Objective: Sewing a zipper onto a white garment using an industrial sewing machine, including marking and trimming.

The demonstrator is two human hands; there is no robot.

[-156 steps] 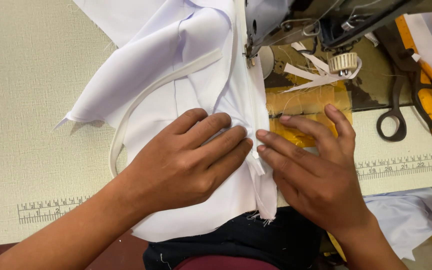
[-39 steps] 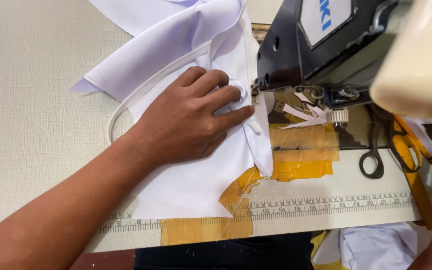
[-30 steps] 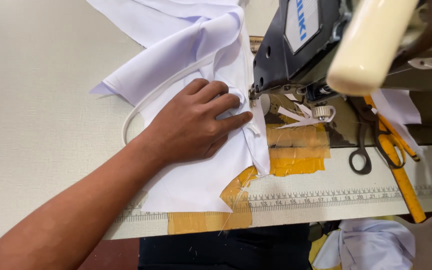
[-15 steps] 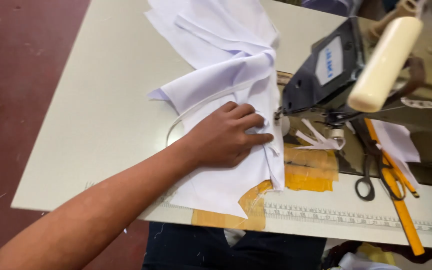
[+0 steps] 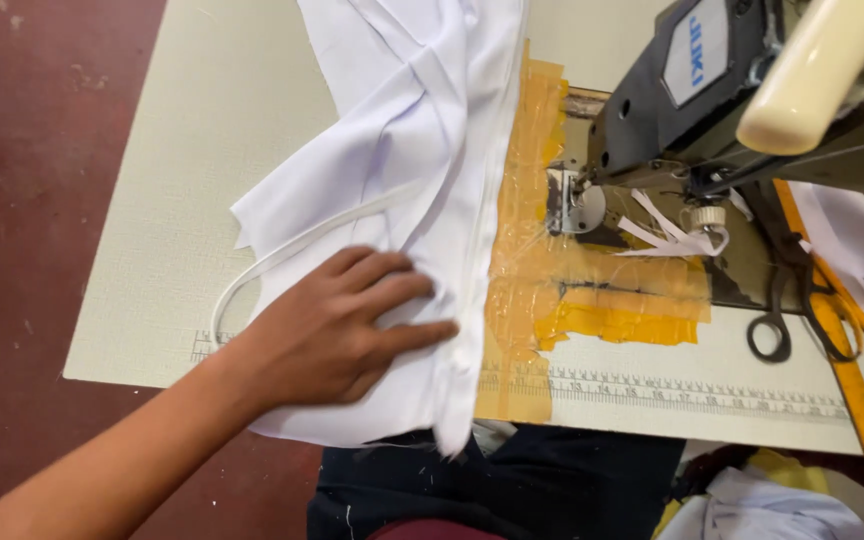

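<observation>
My left hand (image 5: 337, 335) lies flat, fingers spread, pressing the white fabric (image 5: 402, 190) on the table (image 5: 152, 200). The fabric sits left of the sewing machine (image 5: 692, 90), clear of the needle; stitching not under way (right hand unseen).

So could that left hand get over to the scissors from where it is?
Probably yes: the left hand lies flat on the white fabric, and only taped tabletop lies between it and the scissors, with the machine head further back.

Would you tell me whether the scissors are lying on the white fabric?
No, the scissors lie on the table beside the sewing machine, apart from the white fabric.
</observation>
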